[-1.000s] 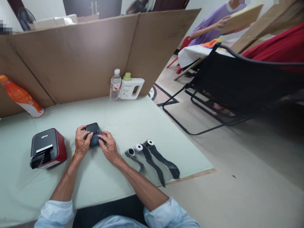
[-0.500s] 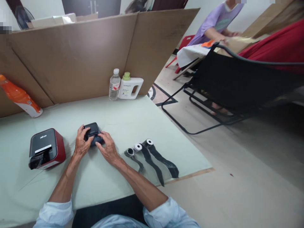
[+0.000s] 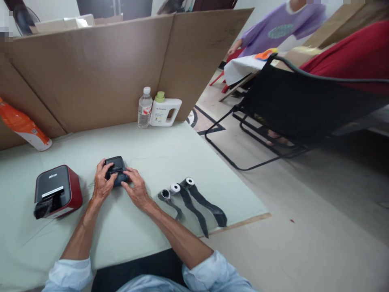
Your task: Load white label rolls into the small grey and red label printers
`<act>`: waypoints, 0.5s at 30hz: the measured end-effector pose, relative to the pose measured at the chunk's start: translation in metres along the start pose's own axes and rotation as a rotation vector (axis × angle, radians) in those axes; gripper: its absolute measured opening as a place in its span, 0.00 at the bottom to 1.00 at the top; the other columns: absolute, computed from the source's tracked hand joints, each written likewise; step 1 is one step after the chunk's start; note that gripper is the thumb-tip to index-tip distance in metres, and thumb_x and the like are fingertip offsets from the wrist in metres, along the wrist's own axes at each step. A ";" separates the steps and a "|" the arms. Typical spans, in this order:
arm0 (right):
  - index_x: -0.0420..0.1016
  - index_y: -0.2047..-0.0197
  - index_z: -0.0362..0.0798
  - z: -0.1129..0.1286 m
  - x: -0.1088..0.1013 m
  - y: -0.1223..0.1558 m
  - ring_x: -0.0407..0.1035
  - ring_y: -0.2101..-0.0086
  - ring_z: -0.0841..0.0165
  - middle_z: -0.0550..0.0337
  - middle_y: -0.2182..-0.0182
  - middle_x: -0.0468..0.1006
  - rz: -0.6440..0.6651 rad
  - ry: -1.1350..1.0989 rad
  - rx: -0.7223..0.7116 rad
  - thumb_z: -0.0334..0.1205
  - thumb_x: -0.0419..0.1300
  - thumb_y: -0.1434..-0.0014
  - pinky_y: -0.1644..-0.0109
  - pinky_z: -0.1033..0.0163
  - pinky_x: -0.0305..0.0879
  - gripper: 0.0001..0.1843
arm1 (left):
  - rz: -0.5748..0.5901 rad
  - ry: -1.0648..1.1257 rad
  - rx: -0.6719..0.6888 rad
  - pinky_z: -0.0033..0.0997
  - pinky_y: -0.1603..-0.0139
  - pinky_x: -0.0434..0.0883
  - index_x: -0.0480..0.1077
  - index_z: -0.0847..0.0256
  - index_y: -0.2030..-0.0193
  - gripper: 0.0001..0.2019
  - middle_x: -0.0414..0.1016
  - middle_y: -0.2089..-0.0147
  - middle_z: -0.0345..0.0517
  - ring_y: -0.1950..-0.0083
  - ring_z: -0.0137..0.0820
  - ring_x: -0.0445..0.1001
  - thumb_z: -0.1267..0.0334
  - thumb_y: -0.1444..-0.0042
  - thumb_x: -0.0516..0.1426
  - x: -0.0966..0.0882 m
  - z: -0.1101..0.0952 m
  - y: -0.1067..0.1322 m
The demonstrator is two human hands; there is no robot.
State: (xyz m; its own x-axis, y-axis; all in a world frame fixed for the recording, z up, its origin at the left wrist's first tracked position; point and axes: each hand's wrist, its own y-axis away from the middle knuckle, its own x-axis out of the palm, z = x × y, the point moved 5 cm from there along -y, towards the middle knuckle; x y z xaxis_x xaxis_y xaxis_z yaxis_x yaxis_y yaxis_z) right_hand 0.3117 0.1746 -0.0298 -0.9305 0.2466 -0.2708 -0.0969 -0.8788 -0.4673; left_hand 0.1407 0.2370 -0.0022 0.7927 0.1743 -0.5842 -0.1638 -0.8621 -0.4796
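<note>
A small dark blue-grey box-shaped device (image 3: 115, 168) rests on the pale green table cover (image 3: 170, 154). My left hand (image 3: 102, 183) grips its left side with curled fingers. My right hand (image 3: 135, 188) presses on its near right side, fingers bent over it. Right of my hands lie three small paper rolls with dark strips trailing from them (image 3: 190, 198).
A red and black label printer (image 3: 56, 190) sits at the left. An orange bottle (image 3: 22, 125), a water bottle (image 3: 144, 108) and a white jug (image 3: 165, 112) stand by the cardboard screen (image 3: 100, 69). A black folding chair (image 3: 298, 105) and a person in purple (image 3: 279, 28) are at the right.
My hands have shifted slightly on the small device, which stays in place. The person in purple at the back has put down the board and turned.
</note>
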 end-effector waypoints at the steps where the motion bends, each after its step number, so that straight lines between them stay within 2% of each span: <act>1: 0.76 0.38 0.51 0.000 0.000 0.000 0.69 0.37 0.57 0.46 0.38 0.74 0.001 0.006 0.001 0.35 0.63 0.36 0.33 0.47 0.70 0.23 | 0.000 0.000 0.002 0.55 0.28 0.69 0.77 0.57 0.43 0.18 0.66 0.29 0.57 0.29 0.49 0.69 0.63 0.40 0.62 0.000 0.000 0.000; 10: 0.76 0.39 0.50 -0.002 0.000 0.000 0.69 0.37 0.58 0.45 0.38 0.74 -0.002 -0.001 -0.016 0.34 0.61 0.35 0.32 0.48 0.70 0.21 | 0.011 0.030 -0.021 0.54 0.31 0.72 0.77 0.56 0.44 0.17 0.66 0.30 0.56 0.31 0.48 0.70 0.59 0.39 0.62 -0.005 -0.002 0.001; 15: 0.75 0.39 0.50 0.000 -0.001 0.000 0.69 0.37 0.58 0.44 0.38 0.74 -0.001 0.007 -0.019 0.34 0.60 0.35 0.31 0.47 0.68 0.22 | 0.006 0.064 -0.020 0.52 0.32 0.73 0.78 0.56 0.45 0.17 0.66 0.31 0.56 0.33 0.47 0.72 0.61 0.41 0.64 -0.007 -0.002 0.003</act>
State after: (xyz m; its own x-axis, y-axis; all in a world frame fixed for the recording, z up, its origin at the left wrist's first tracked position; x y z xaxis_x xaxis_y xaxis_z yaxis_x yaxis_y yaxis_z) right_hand 0.3129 0.1740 -0.0296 -0.9280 0.2500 -0.2762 -0.0907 -0.8708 -0.4833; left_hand 0.1359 0.2325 0.0015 0.8278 0.1390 -0.5436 -0.1572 -0.8726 -0.4625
